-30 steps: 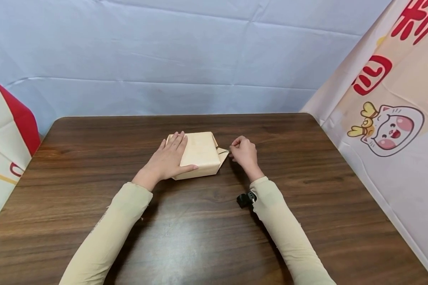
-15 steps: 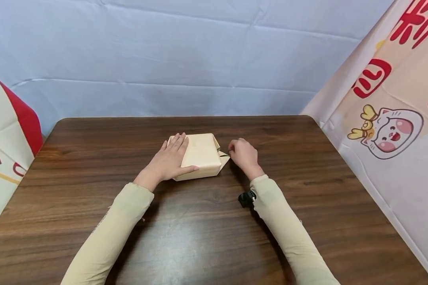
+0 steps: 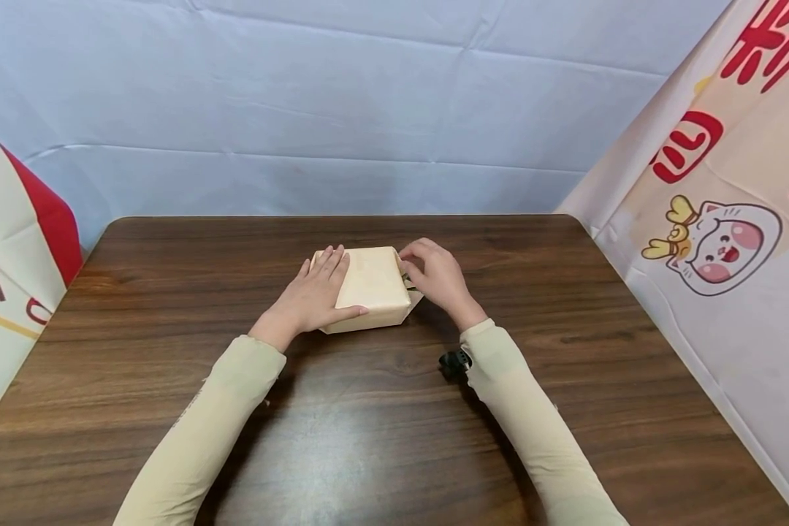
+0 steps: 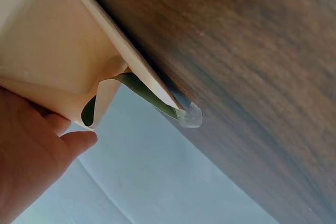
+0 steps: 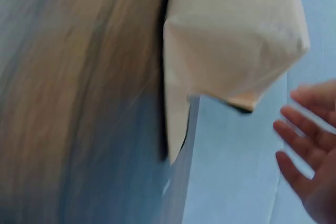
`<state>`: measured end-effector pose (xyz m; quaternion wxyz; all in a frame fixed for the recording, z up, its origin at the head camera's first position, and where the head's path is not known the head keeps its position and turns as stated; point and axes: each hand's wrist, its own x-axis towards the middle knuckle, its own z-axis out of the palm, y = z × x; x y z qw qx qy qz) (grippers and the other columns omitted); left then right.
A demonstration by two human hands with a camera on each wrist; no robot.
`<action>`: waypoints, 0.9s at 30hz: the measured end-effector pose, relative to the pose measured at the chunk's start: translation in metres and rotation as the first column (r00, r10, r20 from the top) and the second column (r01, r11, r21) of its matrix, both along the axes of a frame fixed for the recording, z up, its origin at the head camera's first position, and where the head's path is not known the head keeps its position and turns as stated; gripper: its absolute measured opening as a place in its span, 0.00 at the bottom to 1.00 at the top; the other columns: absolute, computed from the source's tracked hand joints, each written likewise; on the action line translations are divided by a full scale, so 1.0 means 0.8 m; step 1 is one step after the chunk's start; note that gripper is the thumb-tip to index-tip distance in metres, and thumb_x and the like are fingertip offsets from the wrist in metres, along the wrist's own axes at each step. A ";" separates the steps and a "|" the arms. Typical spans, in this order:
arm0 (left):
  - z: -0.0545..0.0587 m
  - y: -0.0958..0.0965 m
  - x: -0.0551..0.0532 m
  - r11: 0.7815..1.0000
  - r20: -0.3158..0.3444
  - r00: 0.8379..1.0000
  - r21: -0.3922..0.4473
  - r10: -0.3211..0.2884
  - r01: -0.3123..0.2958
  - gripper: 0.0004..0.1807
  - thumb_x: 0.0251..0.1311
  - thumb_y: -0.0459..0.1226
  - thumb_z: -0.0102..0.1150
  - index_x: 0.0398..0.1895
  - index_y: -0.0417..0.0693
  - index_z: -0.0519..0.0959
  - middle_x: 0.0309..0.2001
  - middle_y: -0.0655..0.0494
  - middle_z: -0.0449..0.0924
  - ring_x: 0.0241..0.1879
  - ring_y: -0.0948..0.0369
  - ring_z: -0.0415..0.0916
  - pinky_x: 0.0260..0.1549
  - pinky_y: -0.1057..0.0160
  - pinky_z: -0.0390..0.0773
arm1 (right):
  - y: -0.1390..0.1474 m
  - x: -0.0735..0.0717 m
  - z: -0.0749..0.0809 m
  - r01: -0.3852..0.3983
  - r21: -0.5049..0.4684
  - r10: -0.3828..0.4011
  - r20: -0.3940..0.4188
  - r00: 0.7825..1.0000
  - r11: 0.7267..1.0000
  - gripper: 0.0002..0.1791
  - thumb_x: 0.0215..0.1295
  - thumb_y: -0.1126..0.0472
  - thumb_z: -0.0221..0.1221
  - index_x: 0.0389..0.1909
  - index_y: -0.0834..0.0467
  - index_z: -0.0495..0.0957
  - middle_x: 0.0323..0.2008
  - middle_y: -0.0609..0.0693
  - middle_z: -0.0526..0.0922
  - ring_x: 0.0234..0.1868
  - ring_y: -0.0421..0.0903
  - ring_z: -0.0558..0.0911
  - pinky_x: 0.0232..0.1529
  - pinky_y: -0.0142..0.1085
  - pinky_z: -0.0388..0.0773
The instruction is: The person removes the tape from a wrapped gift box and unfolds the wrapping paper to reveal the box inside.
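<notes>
A box-shaped parcel in cream paper (image 3: 376, 281) sits on the table in the head view. My left hand (image 3: 305, 298) lies flat across its top left side, thumb stretched along the near edge. At the parcel's right end is my right hand (image 3: 439, 279), its fingers slightly bent. The right wrist view has these fingers spread, a small gap from the paper, beside a pointed lower flap (image 5: 176, 106). In the left wrist view, a folded end flap (image 4: 107, 90) shows a dark green inner side, and clear tape (image 4: 192, 115) sticks out from its tip.
The dark wood-grain table (image 3: 342, 431) extends around the parcel on all sides. A pale blue cloth (image 3: 342, 109) hangs behind it, and a printed banner (image 3: 717, 219) stands at the right. A small black device (image 3: 455, 364) is at the right wrist.
My right hand has come off the tip of the lower flap and moved left and away from me, up to the parcel's upper right edge. The left hand stays in place.
</notes>
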<state>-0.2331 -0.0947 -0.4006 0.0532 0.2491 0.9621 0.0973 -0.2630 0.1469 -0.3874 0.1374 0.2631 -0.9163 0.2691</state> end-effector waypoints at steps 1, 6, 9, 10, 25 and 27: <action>0.000 0.000 -0.001 1.000 -0.003 1.000 -0.001 -0.001 0.001 0.57 0.57 0.71 0.38 0.74 0.40 0.36 0.75 0.45 0.29 0.73 0.51 0.27 0.68 0.45 0.41 | -0.004 0.000 0.002 -0.052 0.004 0.052 -0.007 0.999 0.999 0.09 0.64 0.63 0.59 0.43 0.61 0.83 0.45 0.53 0.81 0.44 0.50 0.79 0.44 0.44 0.74; 0.001 0.000 -0.003 1.000 -0.021 1.000 0.008 -0.008 0.008 0.57 0.57 0.71 0.38 0.74 0.39 0.38 0.75 0.44 0.33 0.73 0.50 0.29 0.67 0.44 0.43 | -0.022 -0.006 0.006 -0.227 0.045 0.226 0.023 0.974 0.973 0.13 0.65 0.62 0.59 0.47 0.62 0.82 0.51 0.54 0.80 0.52 0.51 0.77 0.54 0.44 0.70; 0.000 -0.001 -0.006 1.000 -0.020 1.000 0.017 -0.011 0.012 0.57 0.57 0.71 0.38 0.74 0.39 0.39 0.75 0.44 0.33 0.73 0.51 0.29 0.67 0.44 0.43 | -0.028 -0.012 0.003 -0.265 0.028 0.263 0.061 0.963 0.964 0.13 0.64 0.62 0.60 0.48 0.62 0.82 0.50 0.54 0.81 0.50 0.49 0.78 0.52 0.43 0.72; 0.000 -0.002 -0.007 1.000 -0.018 1.000 0.021 -0.014 0.015 0.57 0.57 0.71 0.38 0.74 0.38 0.39 0.75 0.44 0.33 0.73 0.51 0.29 0.67 0.44 0.43 | -0.030 -0.015 0.002 -0.271 0.016 0.270 0.072 0.960 0.962 0.13 0.64 0.62 0.60 0.48 0.62 0.82 0.50 0.54 0.81 0.50 0.49 0.78 0.51 0.42 0.72; 0.006 -0.006 -0.015 0.999 0.020 1.000 0.046 -0.003 0.002 0.51 0.62 0.67 0.35 0.75 0.42 0.38 0.75 0.46 0.32 0.73 0.52 0.28 0.67 0.43 0.42 | -0.041 -0.032 -0.008 -0.283 0.007 0.279 0.155 0.948 0.959 0.16 0.67 0.60 0.57 0.53 0.62 0.79 0.56 0.54 0.77 0.56 0.50 0.75 0.52 0.40 0.73; 0.005 -0.005 -0.016 0.999 0.019 1.000 0.049 -0.004 0.003 0.51 0.62 0.68 0.35 0.75 0.42 0.38 0.75 0.46 0.32 0.73 0.52 0.28 0.67 0.43 0.43 | -0.042 -0.034 -0.007 -0.269 0.026 0.262 0.154 0.953 0.963 0.15 0.67 0.60 0.58 0.51 0.61 0.80 0.55 0.54 0.78 0.54 0.49 0.77 0.50 0.39 0.74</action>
